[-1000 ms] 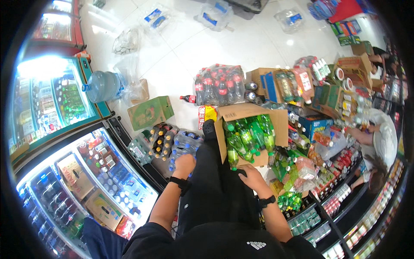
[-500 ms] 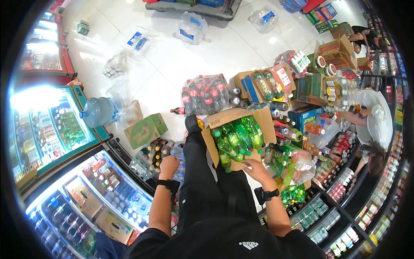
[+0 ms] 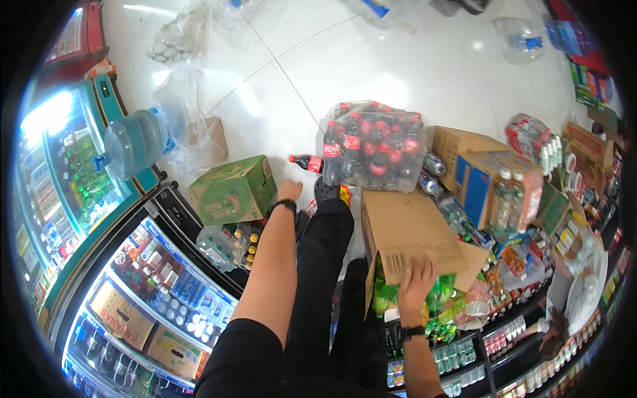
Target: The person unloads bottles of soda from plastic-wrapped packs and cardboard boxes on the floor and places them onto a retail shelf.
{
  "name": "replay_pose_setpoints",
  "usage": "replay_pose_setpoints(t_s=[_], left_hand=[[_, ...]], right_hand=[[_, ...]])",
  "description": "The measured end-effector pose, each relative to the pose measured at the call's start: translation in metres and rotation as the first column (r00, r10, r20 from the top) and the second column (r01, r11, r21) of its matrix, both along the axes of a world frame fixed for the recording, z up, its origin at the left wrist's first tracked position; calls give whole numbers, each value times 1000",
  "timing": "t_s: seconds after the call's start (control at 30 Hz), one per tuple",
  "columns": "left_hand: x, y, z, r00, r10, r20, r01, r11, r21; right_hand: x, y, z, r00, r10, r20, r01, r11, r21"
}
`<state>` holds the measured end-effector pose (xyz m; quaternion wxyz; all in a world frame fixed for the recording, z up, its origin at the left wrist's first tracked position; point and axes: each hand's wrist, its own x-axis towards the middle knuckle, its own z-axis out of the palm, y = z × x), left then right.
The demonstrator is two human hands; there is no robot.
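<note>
My right hand (image 3: 418,282) lies on the flap of a brown cardboard carton (image 3: 411,229), its fingers stretched out and slightly apart. The flap hides most of the green plastic bottles (image 3: 441,292); some show below its edge. Farther forward is my left hand (image 3: 289,191), beside the right side of a green carton (image 3: 232,191). Its fingers are hidden behind the back of the hand. Just beyond it, a cola bottle with a red label (image 3: 307,162) lies on the floor. Next to that stands a plastic-wrapped pack of cola bottles (image 3: 375,147).
Chilled display cases (image 3: 166,285) line the left. A large water jug (image 3: 136,142) lies near the green carton. Yellow-capped bottles (image 3: 251,247) stand beside my left leg. Cartons (image 3: 494,182) and loose drinks crowd the right, where another person (image 3: 580,302) is among the shelves.
My left hand has moved forward, from beside the yellow-capped bottles to the green carton. My right hand has gone from the box's near edge onto its flap, which now covers most green bottles. The view has shifted.
</note>
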<state>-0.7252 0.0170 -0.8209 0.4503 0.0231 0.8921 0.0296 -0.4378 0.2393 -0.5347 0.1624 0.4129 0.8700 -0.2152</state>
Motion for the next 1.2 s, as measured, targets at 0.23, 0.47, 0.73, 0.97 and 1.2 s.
replay_pose_setpoints(t_s=[0.23, 0.47, 0.73, 0.97, 1.2], left_hand=[[-9, 42, -114, 173, 939, 297, -958, 230, -170], [18, 57, -170, -12, 961, 275, -999, -22, 33], [-5, 65, -155, 379, 920, -102, -817, 385, 429], [-32, 72, -103, 494, 853, -167, -661, 494, 565], [-43, 51, -56, 550, 829, -96, -553, 448, 703]], right_hand=[[17, -10, -16, 980, -80, 184, 63, 993, 97], [33, -15, -26, 984, -70, 165, 42, 986, 164], [24, -16, -25, 989, -58, 133, 38, 988, 149], [23, -14, -24, 994, -56, 91, 42, 988, 151], [19, -17, -24, 992, -107, 60, 97, 984, 150]])
